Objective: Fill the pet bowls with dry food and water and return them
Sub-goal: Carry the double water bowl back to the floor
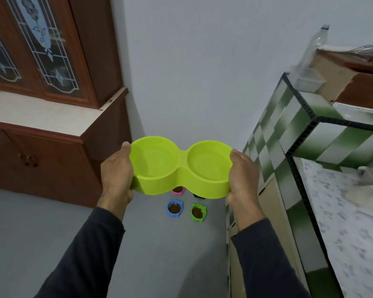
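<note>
Head view, items by size, largest first.

Floor (52, 222): grey, bare around the small bowls.

Cabinet (41, 130): brown wood with glazed doors, at 9 to 11 o'clock.

Counter (342, 222): speckled top with green-and-white tiled sides, at 3 to 5 o'clock. A clear bottle (317, 41) stands upside down at 1 o'clock behind it.

Double bowl (181, 168): lime green, two round wells in one piece, held level in the air at centre, above the floor. Whether the wells hold water cannot be told; no dry food shows in them.

Left hand (116, 171): grasping the left end of the double bowl, thumb over the rim.

Right hand (242, 175): grasping the right end likewise.

Blue bowl (174, 208) and green bowl (198, 212): on the floor at 6 o'clock below the double bowl, each with brown kibble. A pink bowl (178, 191) lies just beyond, mostly hidden.

Step, as judged: carrying the double bowl, either to be filled or returned. Next move calls for keeping it level and, if returning, lowering it near the small bowls without knocking them.
</note>
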Motion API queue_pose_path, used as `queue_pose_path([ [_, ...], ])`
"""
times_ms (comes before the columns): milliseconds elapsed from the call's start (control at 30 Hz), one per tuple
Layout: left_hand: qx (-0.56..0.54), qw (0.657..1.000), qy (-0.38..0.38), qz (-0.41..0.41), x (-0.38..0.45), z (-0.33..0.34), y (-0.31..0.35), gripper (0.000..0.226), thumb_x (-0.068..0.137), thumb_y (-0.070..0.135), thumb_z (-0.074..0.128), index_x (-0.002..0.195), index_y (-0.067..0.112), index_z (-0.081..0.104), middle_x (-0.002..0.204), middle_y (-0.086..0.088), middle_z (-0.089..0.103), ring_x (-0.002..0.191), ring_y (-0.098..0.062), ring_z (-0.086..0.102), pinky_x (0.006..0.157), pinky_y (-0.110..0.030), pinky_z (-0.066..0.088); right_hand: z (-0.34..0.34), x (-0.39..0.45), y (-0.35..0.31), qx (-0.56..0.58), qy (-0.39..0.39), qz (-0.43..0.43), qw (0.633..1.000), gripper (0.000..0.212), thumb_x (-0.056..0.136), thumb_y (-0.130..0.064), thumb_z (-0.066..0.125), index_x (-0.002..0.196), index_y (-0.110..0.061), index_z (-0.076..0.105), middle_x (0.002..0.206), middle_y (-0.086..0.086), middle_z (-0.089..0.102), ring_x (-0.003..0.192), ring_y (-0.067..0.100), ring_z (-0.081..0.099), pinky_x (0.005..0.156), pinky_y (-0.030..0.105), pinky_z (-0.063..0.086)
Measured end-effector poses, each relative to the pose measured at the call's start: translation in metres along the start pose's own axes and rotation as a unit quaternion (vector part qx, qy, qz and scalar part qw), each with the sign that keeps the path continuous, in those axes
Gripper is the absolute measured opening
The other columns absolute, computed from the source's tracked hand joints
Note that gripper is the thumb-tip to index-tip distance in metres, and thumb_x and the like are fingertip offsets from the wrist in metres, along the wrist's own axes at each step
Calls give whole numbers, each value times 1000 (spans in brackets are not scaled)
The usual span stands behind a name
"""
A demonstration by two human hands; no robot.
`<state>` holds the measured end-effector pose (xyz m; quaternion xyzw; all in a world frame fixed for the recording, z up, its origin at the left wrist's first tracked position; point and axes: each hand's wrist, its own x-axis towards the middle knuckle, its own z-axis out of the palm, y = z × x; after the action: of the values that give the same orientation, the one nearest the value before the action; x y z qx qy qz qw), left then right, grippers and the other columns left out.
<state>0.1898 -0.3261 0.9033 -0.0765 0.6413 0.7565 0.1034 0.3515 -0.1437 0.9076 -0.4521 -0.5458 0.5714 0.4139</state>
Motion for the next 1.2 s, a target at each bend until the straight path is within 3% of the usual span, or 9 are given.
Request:
queue_pose_path([
  [67, 9, 1000, 10, 3, 21, 7, 3, 37, 95, 47, 69, 71, 20, 62, 74, 17, 65, 73, -7, 60, 66, -32, 49, 19, 14, 1, 7, -6, 7, 1000, 26, 101, -26, 59, 121, -17, 72, 94, -24, 62, 102, 9, 62, 86, 26, 44],
  [133, 32, 999, 8, 14, 40, 13, 5, 33, 95, 47, 68, 74, 22, 66, 71, 17, 68, 82, -15, 67, 77, -39, 56, 37, 28, 2, 11, -14, 14, 1000, 22, 100, -26, 60, 116, -20, 74, 93, -25, 63, 97, 3, 61, 83, 24, 44],
  [200, 62, 997, 5, 35, 59, 19, 5, 32, 97, 48, 64, 85, 19, 71, 88, 6, 72, 103, -26, 70, 98, -52, 55, 54, 45, 6, 13, -23, 18, 999, 14, 100, -26, 60, 101, -28, 74, 92, -26, 63, 94, -2, 59, 80, 23, 44],
  [267, 64, 997, 6, 34, 75, 25, 4, 36, 99, 50, 60, 94, 17, 73, 105, -6, 73, 112, -30, 68, 104, -56, 52, 71, 62, 9, 9, -36, 16, 999, 17, 100, -25, 60, 87, -33, 69, 91, -27, 63, 92, -5, 58, 76, 20, 43],
  [433, 6, 998, 52, 16, 115, 54, 1, 36, 99, 43, 66, 70, 21, 62, 78, 15, 66, 81, -14, 63, 78, -36, 51, 114, 106, 15, 7, -64, 14, 998, 19, 100, -26, 61, 85, -34, 70, 96, -23, 68, 97, 2, 62, 78, 21, 45],
  [667, -32, 995, 96, 10, 171, 96, -4, 32, 100, 38, 66, 73, 22, 65, 76, 11, 67, 86, -19, 61, 82, -37, 49, 171, 180, 18, 7, -116, 9, 993, 22, 98, -26, 62, 81, -35, 73, 89, -24, 73, 92, -4, 64, 74, 18, 45],
  [800, -42, 991, 130, 6, 195, 114, -6, 44, 100, 39, 66, 59, 23, 69, 54, 21, 64, 69, -10, 55, 72, -33, 46, 203, 217, 19, 5, -158, 0, 987, 23, 99, -25, 62, 83, -34, 75, 92, -23, 74, 96, 0, 66, 80, 21, 46],
  [1067, -54, 985, 159, 31, 243, 129, -16, 38, 104, 41, 59, 70, 25, 62, 77, 6, 57, 88, -20, 53, 80, -39, 44, 268, 270, 35, 9, -224, 18, 974, 21, 100, -24, 60, 89, -33, 76, 96, -21, 75, 99, 0, 66, 82, 20, 47],
  [1200, -46, 987, 155, 17, 276, 136, -27, 41, 105, 42, 57, 69, 31, 75, 82, 11, 63, 93, -19, 57, 85, -40, 47, 297, 293, 51, 12, -236, 16, 972, 20, 102, -20, 58, 97, -29, 75, 105, -11, 75, 105, 10, 67, 88, 25, 49],
])
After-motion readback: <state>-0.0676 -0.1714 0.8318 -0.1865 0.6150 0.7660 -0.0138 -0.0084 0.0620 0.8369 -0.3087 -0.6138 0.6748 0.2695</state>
